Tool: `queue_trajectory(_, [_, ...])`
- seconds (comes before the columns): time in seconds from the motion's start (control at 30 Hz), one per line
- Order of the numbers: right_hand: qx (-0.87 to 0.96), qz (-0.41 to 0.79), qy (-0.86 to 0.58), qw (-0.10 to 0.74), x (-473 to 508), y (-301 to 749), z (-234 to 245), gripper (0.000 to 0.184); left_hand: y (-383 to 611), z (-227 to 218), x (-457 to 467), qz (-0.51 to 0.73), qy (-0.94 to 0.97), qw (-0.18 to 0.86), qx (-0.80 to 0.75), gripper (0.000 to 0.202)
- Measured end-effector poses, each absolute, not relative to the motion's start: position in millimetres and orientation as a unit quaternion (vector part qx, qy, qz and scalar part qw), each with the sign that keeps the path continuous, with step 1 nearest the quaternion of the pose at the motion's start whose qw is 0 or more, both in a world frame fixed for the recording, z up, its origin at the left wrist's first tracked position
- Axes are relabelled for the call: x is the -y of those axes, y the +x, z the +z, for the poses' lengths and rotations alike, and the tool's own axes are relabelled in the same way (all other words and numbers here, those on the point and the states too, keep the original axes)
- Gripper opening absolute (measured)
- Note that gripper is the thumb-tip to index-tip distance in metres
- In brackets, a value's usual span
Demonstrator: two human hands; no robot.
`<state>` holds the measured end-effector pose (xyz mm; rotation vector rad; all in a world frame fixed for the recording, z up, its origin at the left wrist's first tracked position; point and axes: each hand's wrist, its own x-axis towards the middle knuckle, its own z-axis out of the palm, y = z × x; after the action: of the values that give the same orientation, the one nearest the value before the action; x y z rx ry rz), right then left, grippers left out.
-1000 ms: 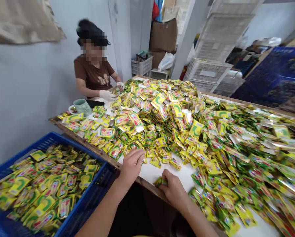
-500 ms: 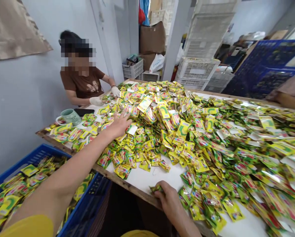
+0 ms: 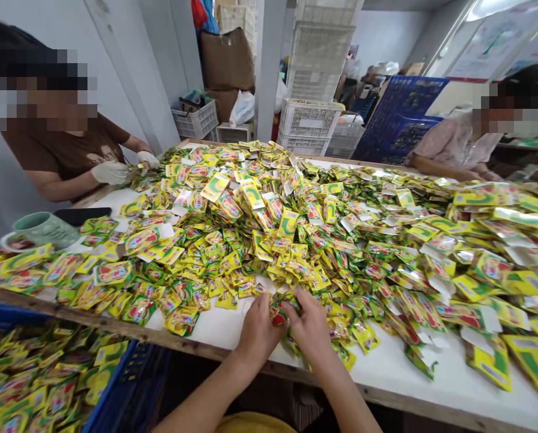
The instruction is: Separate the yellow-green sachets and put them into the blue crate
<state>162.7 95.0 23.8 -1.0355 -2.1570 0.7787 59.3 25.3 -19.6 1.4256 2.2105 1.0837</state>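
Since the frame half a second ago, the left hand has come back from the far-left part of the pile to meet the right hand at the near edge, and the view has swung to the right. Both hands now sit close together over the white tabletop with a worn wooden edge. Between them is a little cluster of small, shiny green, red and yellow foil packets. Fingers of both hands are narrow, curled in on that cluster; how many packets they pinch cannot be told, as the hands cover most of it.

Behind lies a broad heap of loose packets mixed with flat yellow-and-green printed card sleeves with white flaps. A deep blue plastic basket of similar pieces stands below the edge at the left.

To handle the cluster well, I would keep the thumbs opposed and the pinch light, since slick foil probably slides when squeezed. Squaring the packets against each other with both sets of fingers should keep strays from slipping out. Holding them low over the bare strip, clear of the heap, would likely make any extra one easy to spot.
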Motion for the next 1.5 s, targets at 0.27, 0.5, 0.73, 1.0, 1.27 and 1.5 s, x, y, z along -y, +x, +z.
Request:
queue_trajectory(0.27, [0.858,0.275,-0.383,0.203,-92.4,160.0,35.1,0.008,73.8,-24.0,-9.2,0.462,0.43,0.206,-0.748,0.04])
queue_trajectory(0.5, [0.901,0.385,-0.183,0.081,-95.7,168.2,58.7,0.031,46.1,-9.3,9.0,0.538,0.395,0.44,-0.601,0.021])
queue_trajectory(0.73, [0.917,0.289,-0.216,0.17,-83.9,163.0,51.5,0.008,31.1,-5.6,20.7,0.556,0.395,0.514,-0.521,0.029])
queue_trajectory(1.0, [0.706,0.542,-0.348,0.294,-66.2,179.6,19.3,0.027,29.2,6.7,27.1,0.575,0.338,0.561,-0.491,0.036])
queue_trajectory(1.27, [0.573,0.686,-0.359,0.269,-56.8,168.7,6.5,0.027,27.3,14.8,18.2,0.605,0.215,0.579,-0.503,0.019])
queue_trajectory(1.5, [0.562,0.675,-0.383,0.285,-72.7,165.0,0.3,0.03,24.4,2.3,12.4,0.587,0.312,0.434,-0.608,0.026])
